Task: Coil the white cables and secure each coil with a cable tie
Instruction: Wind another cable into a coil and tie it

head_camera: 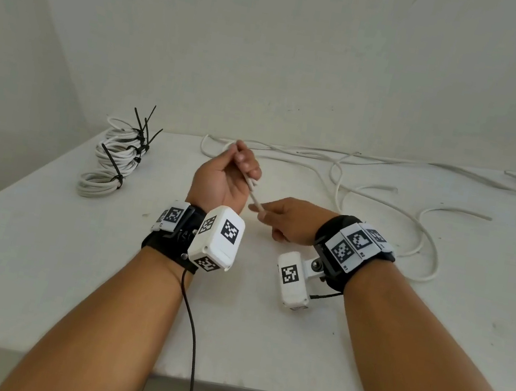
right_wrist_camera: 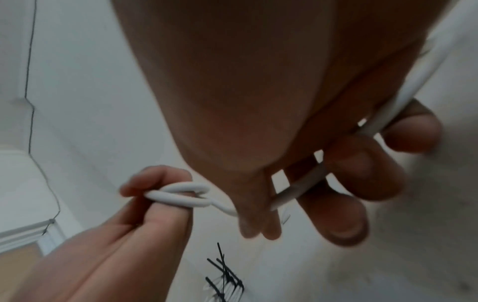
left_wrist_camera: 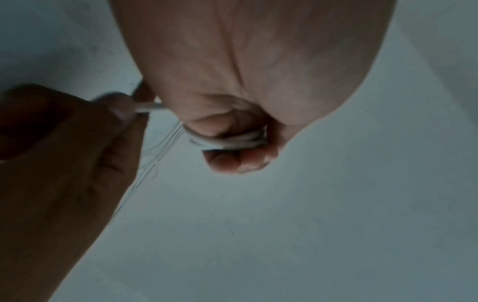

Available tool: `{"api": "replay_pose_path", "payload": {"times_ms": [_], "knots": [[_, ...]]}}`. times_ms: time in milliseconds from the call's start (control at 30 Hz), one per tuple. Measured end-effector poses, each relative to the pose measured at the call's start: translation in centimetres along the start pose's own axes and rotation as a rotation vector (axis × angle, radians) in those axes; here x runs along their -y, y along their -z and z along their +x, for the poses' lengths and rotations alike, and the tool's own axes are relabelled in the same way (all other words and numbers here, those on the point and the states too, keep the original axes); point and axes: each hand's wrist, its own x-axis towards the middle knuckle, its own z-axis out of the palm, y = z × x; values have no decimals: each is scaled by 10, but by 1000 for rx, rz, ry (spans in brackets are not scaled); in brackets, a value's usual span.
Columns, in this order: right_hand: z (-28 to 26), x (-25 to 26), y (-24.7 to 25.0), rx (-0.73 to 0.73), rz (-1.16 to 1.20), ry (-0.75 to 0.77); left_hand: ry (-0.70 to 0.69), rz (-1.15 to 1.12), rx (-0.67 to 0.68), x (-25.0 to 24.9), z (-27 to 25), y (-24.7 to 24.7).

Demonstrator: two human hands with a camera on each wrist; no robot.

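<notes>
Fingers (right_wrist_camera: 155,183) of the left hand (head_camera: 223,179) are holding small white cable (right_wrist_camera: 181,196) loops.
Right hand (head_camera: 293,221) is pinching the cable's run beside them, above the table (head_camera: 261,332).

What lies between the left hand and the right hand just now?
A short taut stretch of white cable runs from the left hand to the right hand; nothing else is between them. The head view shows it.

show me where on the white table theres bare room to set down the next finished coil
Bare: the white table near edge, under the forearms, and the patch between the tied white cable coils and the left hand. Crowded: far right, loose white cable.
</notes>
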Motion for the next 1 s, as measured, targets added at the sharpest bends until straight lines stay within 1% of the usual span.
{"api": "replay_pose_path", "payload": {"times_ms": [67,100,133,200,233,267,333,367,400,433,500,533,567,667,733,867,933,1000], "knots": [[-1,3,-3,51,-1,10,-149,58,-137,-6,7,8],[-1,4,-3,59,13,28,-215,132,-207,-9,9,13],[-3,6,-2,54,28,52,-274,250,-267,-11,11,18],[-6,9,2,0,30,115,-338,601,-330,-11,11,26],[-6,10,3,-50,22,151,-314,830,-326,-10,9,27],[-6,10,4,-110,17,184,-251,1077,-296,-8,5,27],[-6,7,5,-240,38,240,-38,1519,-161,-2,-2,23],[-4,5,6,-300,65,263,57,1653,-74,0,-5,20],[-3,3,6,-350,105,277,120,1693,-17,2,-7,17],[-2,1,6,-395,154,289,158,1632,7,3,-7,15],[0,-4,9,-503,252,281,200,1383,7,2,-7,13],[1,-6,10,-548,285,273,225,1297,11,1,-8,12],[2,-7,10,-575,311,275,254,1260,18,1,-8,11],[2,-8,10,-596,381,288,354,1203,28,3,-12,7],[1,-7,12,-620,401,302,378,1129,46,0,-14,5],[0,-13,19,-677,483,290,392,819,125,-9,-16,3],[1,-14,19,-648,443,249,381,650,133,-9,-15,1],[1,-13,17,-585,385,199,352,459,149,-8,-13,1]]}}
